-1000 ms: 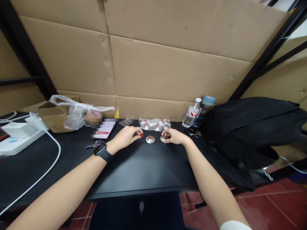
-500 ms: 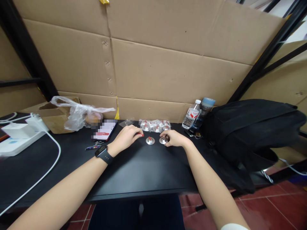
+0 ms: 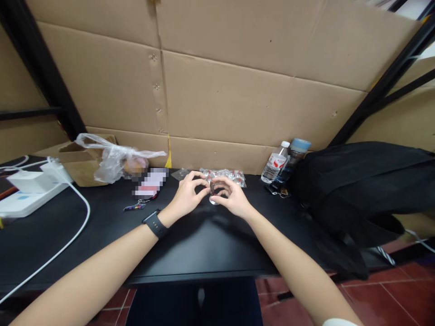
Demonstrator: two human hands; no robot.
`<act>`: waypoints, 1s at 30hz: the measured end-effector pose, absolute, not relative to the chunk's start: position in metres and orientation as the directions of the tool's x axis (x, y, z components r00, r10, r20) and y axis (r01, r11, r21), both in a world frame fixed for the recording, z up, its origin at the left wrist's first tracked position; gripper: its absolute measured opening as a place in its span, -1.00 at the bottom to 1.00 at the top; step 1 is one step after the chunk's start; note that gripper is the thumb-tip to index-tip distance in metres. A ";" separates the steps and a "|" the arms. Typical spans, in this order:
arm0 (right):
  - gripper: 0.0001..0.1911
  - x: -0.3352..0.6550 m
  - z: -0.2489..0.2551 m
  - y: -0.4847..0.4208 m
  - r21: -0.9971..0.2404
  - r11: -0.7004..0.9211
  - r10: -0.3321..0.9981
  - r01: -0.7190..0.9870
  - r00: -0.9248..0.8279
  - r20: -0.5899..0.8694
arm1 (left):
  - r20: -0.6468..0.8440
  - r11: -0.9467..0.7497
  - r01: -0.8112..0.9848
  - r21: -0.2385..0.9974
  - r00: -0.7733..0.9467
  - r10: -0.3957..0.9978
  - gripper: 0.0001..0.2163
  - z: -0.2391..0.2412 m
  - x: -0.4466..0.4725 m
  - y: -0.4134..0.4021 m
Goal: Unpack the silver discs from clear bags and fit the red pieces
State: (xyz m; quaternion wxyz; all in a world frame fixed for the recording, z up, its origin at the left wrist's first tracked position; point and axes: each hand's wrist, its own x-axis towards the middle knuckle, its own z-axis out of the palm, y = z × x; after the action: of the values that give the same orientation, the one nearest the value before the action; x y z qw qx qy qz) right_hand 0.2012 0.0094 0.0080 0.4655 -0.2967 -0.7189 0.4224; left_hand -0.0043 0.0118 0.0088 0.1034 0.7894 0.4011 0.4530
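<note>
My right hand (image 3: pixel 231 195) grips a small shiny metal disc (image 3: pixel 212 188) between thumb and fingers, turned on edge. My left hand (image 3: pixel 191 192) is closed in a pinch against the disc's other side; whatever its fingertips hold is hidden. Below the fingers, a second metal disc (image 3: pixel 214 200) lies on the black table (image 3: pixel 200 249), mostly covered by my right thumb. Right behind the hands is a row of clear plastic packets (image 3: pixel 239 176) holding similar discs with red middles.
A phone (image 3: pixel 151 183) and a knotted plastic bag (image 3: pixel 113 160) lie to the left, near a power strip (image 3: pixel 30 199) and its white cable. At the right stand a water bottle (image 3: pixel 274 164), a blue-lidded bottle (image 3: pixel 299 146) and a black backpack (image 3: pixel 353 185).
My right hand has lifted its disc off the table and brought it left, tilted on edge. My left hand, with a small red piece at its fingertips earlier, now meets it.
</note>
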 end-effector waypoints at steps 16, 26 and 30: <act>-0.42 0.196 0.003 0.005 -0.949 0.315 0.912 -0.022 -0.270 0.309 | 0.707 -0.662 0.680 0.315 0.297 0.641 -0.91 0.011 0.003 -0.004; -0.57 0.207 0.011 0.009 -0.909 0.396 0.843 0.131 -0.446 0.302 | 0.680 -0.635 0.699 0.328 0.292 0.673 -0.87 0.015 0.003 -0.004; -0.49 0.211 0.012 0.012 -0.882 0.455 0.810 0.119 -0.466 0.355 | 0.686 -0.629 0.708 0.320 0.285 0.669 -0.89 0.013 0.002 -0.003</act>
State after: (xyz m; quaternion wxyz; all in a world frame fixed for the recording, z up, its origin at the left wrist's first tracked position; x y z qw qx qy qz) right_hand 0.2115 0.0120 0.0121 0.4125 -0.3109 -0.7466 0.4192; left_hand 0.0024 -0.0027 0.0135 -0.0236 0.8012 0.4298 0.4156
